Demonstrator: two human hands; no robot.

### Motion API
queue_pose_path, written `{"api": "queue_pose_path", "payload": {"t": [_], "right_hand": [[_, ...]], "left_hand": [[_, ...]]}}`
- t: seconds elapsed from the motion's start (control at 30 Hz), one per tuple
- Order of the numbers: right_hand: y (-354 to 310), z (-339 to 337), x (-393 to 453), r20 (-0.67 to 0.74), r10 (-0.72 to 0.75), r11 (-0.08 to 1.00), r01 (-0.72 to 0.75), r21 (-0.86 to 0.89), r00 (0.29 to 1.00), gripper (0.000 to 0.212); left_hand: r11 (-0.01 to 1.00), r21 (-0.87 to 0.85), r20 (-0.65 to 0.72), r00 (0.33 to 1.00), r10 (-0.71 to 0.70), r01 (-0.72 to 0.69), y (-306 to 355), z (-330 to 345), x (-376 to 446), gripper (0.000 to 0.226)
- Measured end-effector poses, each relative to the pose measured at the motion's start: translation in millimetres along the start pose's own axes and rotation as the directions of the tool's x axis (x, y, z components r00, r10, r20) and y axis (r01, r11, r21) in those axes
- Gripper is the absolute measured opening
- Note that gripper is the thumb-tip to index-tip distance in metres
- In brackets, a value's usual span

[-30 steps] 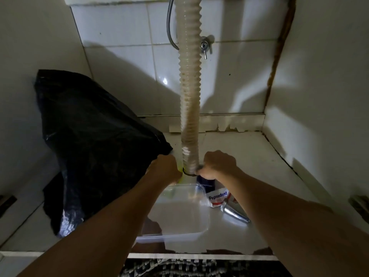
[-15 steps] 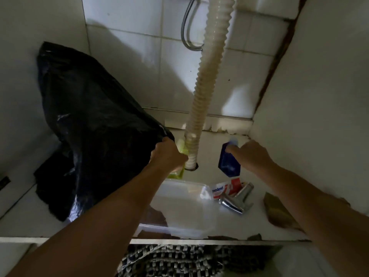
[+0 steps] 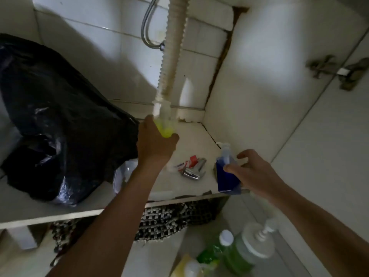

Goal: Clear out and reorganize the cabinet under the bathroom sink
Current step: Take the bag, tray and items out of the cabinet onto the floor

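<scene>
Bottles fill both your hands: your left hand (image 3: 154, 145) is wrapped around a yellow bottle (image 3: 164, 128) beside the drain hose (image 3: 169, 62), your right hand (image 3: 253, 172) clasps a blue bottle (image 3: 224, 176) at the shelf (image 3: 191, 140) edge.

drain hose (image 3: 169, 62): ribbed pale plastic | bin bag (image 3: 60, 116): glossy, crinkled black plastic | back wall tiles (image 3: 111, 56): smooth, shiny | bottle in my right hand (image 3: 226, 176): clear blue plastic | tap part (image 3: 192, 172): bright polished metal | floor mat (image 3: 175, 218): coarse woven cloth
</scene>
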State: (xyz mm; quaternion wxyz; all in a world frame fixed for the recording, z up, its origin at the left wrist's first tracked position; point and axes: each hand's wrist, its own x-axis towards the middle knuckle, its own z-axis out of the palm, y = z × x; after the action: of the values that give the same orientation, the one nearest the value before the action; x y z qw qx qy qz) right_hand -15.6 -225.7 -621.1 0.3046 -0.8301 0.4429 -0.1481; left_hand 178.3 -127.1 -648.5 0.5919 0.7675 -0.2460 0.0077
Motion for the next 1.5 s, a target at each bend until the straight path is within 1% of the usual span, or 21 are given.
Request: {"api": "queue_pose_path", "payload": {"t": [0.1,0.2,0.23,0.37,0.43,0.5,0.57,0.63,0.7,0.77,0.8,0.87,0.93,0.97,1.07,1.17,1.23,1.3,1.37,1.43,1.5], "right_hand": [[9.3,-4.7,-7.3,0.035,0.02,0.998,-0.022,0.066,0.999,0.051],[28.7,2.8,-7.3,0.08,0.016,0.954,-0.039,0.296,0.997,0.02],[34.8,8.0,-5.4,0.113,0.017,0.94,-0.054,0.337,0.994,0.016],[47.4,26.9,0.1,0.266,-0.006,0.871,-0.125,0.475,0.964,0.045],[50.2,33.4,0.2,0.292,-0.093,0.858,-0.072,0.509,0.952,0.037],[51.3,37.9,-5.1,0.326,-0.172,0.866,-0.015,0.5,0.93,0.026],[53.7,41.1,-11.2,0.361,-0.231,0.881,0.037,0.471,0.904,0.018],[57.0,44.4,-17.3,0.365,-0.272,0.896,0.097,0.433,0.89,0.012],[56.9,47.1,-25.3,0.375,-0.299,0.9,0.129,0.416,0.877,0.019],[56.1,51.9,-34.8,0.434,-0.322,0.924,0.179,0.338,0.841,0.02],[56.3,54.8,-40.0,0.47,-0.328,0.935,0.211,0.284,0.82,0.028],[58.3,61.7,-52.7,0.547,-0.3,0.954,0.23,0.193,0.782,0.037],[63.9,70.5,-64.9,0.591,-0.288,0.956,0.264,0.129,0.753,0.031],[66.8,74.5,-70.9,0.597,-0.279,0.956,0.274,0.101,0.752,0.027],[74.4,90.1,-86.0,0.673,-0.211,0.957,0.289,-0.004,0.709,0.022],[89.3,114.6,-99.2,0.786,-0.076,0.954,0.273,-0.121,0.613,0.019],[105.7,134.0,-109.4,0.814,-0.008,0.938,0.286,-0.196,0.581,0.02],[124.7,152.9,-119.9,0.799,0.016,0.908,0.326,-0.263,0.602,0.027],[143.7,169.7,-129.7,0.757,0.0,0.892,0.342,-0.295,0.653,0.041],[159.8,184.3,-138.2,0.712,-0.024,0.9,0.326,-0.29,0.701,0.051],[172.5,197.1,-144.0,0.672,-0.078,0.911,0.327,-0.253,0.736,0.049]], "left_hand": [[0.999,-0.048,0.144,0.99,-0.005,0.012,3.1,5.6,-36.3,0.05],[0.995,0.053,0.244,0.966,-0.09,0.079,3.6,4.9,-63.4,0.054],[0.99,0.106,0.262,0.957,-0.121,0.096,2.0,4.2,-70.6,0.058],[0.962,0.243,0.277,0.942,-0.19,0.122,11.7,-1.5,-97.3,0.07],[0.952,0.251,0.261,0.934,-0.243,0.177,18.8,-3.8,-107.8,0.067],[0.945,0.191,0.29,0.904,-0.314,0.267,26.2,-9.6,-118.9,0.044],[0.924,0.18,0.383,0.841,-0.382,0.338,28.8,-17.0,-132.5,0.034],[0.898,0.253,0.46,0.772,-0.438,0.36,25.3,-27.1,-146.6,0.04],[0.875,0.317,0.529,0.697,-0.484,0.367,18.6,-37.8,-158.7,0.049],[0.832,0.369,0.584,0.593,-0.554,0.413,5.9,-47.2,-168.4,0.057],[0.802,0.404,0.603,0.531,-0.595,0.439,-2.6,-50.9,-172.5,0.058],[0.715,0.48,0.616,0.385,-0.687,0.509,-22.7,-57.4,-182.1,0.055],[0.615,0.531,0.597,0.258,-0.76,0.583,-45.6,-60.7,-193.4,0.061],[0.58,0.545,0.577,0.232,-0.783,0.605,-56.9,-60.9,-197.9,0.066],[0.553,0.625,0.497,0.265,-0.826,0.551,-85.7,-54.5,-207.0,0.074],[0.56,0.679,0.428,0.364,-0.827,0.475,-109.6,-43.8,-215.2,0.083],[0.574,0.684,0.394,0.434,-0.81,0.45,-124.0,-36.7,-222.8,0.087],[0.605,0.67,0.373,0.51,-0.776,0.43,-140.7,-30.1,-232.8,0.093],[0.643,0.634,0.349,0.583,-0.733,0.429,-156.2,-25.0,-246.5,0.099],[0.688,0.588,0.335,0.647,-0.685,0.425,-169.6,-20.9,-265.2,0.093],[0.724,0.515,0.32,0.681,-0.658,0.458,-179.5,-15.6,-284.2,0.08]]}}
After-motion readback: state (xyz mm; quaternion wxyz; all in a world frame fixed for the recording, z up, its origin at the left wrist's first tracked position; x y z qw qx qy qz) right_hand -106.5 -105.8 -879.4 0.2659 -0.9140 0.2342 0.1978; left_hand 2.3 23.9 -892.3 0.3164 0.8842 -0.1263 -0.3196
